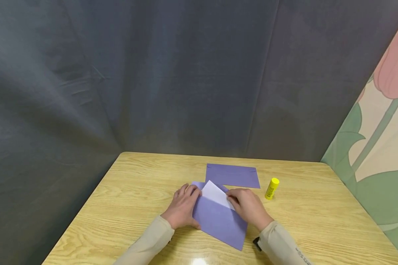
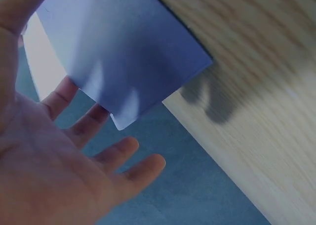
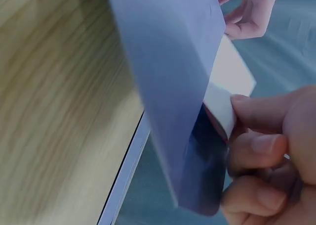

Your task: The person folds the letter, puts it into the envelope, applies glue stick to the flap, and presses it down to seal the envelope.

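Tilted up over the table is a purple envelope (image 1: 220, 224). White paper (image 1: 215, 195) sticks out of its opening, a pointed corner uppermost. My left hand (image 1: 183, 207) holds the envelope by its left end, thumb low and fingers near the upper corner; in the left wrist view some fingertips reach past the envelope's edge. At the right part of the opening, my right hand (image 1: 248, 207) pinches the white paper (image 3: 229, 81), thumb on its face. The right hand's other fingers lie curled by the envelope's flap (image 3: 202, 170). How far the paper reaches inside is hidden.
A second purple envelope (image 1: 232, 175) lies flat behind the hands. To its right a yellow glue stick (image 1: 272, 188) stands upright, capped. Beyond the wooden table (image 1: 146, 184) hangs a dark curtain (image 1: 192, 81); a flower-patterned cloth (image 1: 378, 147) borders the right side.
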Action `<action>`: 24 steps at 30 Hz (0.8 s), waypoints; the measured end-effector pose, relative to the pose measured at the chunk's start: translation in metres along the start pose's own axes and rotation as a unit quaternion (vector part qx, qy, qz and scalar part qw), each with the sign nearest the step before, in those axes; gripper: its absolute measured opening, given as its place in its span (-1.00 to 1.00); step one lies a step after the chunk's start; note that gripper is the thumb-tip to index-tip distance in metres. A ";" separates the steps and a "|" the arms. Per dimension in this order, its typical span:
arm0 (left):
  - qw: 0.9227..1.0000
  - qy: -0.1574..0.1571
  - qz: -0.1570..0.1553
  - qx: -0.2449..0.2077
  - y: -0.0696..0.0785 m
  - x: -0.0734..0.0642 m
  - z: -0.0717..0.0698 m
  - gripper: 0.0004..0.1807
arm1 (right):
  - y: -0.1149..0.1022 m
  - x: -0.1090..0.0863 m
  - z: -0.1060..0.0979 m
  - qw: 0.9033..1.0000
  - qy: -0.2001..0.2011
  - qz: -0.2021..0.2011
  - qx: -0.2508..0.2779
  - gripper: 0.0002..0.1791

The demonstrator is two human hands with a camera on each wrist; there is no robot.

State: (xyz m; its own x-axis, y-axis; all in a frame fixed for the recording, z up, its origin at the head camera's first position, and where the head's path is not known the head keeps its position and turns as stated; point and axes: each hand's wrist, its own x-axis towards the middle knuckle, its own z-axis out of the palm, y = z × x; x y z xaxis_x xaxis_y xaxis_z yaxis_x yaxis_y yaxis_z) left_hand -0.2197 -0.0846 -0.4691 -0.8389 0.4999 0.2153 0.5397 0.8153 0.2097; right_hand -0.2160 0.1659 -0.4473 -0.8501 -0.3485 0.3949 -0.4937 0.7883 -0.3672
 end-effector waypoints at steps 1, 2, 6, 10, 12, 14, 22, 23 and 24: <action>1.000 0.000 0.000 -0.001 0.000 0.000 0.000 0.05 | -0.001 0.000 0.000 1.000 -0.008 -0.003 -0.005 -0.93; 1.000 0.001 0.001 -0.001 0.000 0.000 0.000 0.05 | -0.002 0.001 0.000 1.000 -0.016 -0.007 -0.008 -0.93; 1.000 0.002 0.002 0.000 0.001 0.000 0.000 0.05 | -0.005 0.001 0.000 0.999 -0.042 -0.012 -0.020 -0.92; 1.000 0.005 0.010 0.007 0.002 0.000 0.000 0.06 | -0.009 0.001 0.002 0.998 -0.060 -0.019 0.000 -0.91; 1.000 0.007 0.017 0.011 0.003 0.001 0.000 0.06 | -0.010 0.001 0.003 0.997 -0.068 -0.023 0.022 -0.90; 1.000 0.010 0.022 0.011 0.005 0.001 -0.001 0.06 | -0.011 0.001 0.004 0.996 -0.072 -0.012 0.052 -0.89; 0.986 0.075 -0.054 -0.136 0.006 0.005 -0.011 -0.11 | -0.001 0.000 0.006 0.984 0.057 0.127 0.114 -0.89; 0.979 0.089 -0.076 -0.168 0.007 0.005 -0.014 -0.18 | 0.001 0.001 0.006 0.978 0.079 0.149 0.122 -0.89; 0.970 0.098 -0.096 -0.203 0.008 0.006 -0.015 -0.23 | 0.002 0.001 0.006 0.972 0.098 0.170 0.130 -0.88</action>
State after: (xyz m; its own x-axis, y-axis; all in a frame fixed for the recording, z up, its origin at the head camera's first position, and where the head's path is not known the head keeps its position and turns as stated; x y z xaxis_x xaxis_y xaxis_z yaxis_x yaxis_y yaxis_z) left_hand -0.2192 -0.0798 -0.4515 -0.9189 0.2521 0.3035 0.3908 0.6864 0.6133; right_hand -0.2189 0.1639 -0.4527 -0.9334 0.0335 0.3573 -0.2419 0.6769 -0.6952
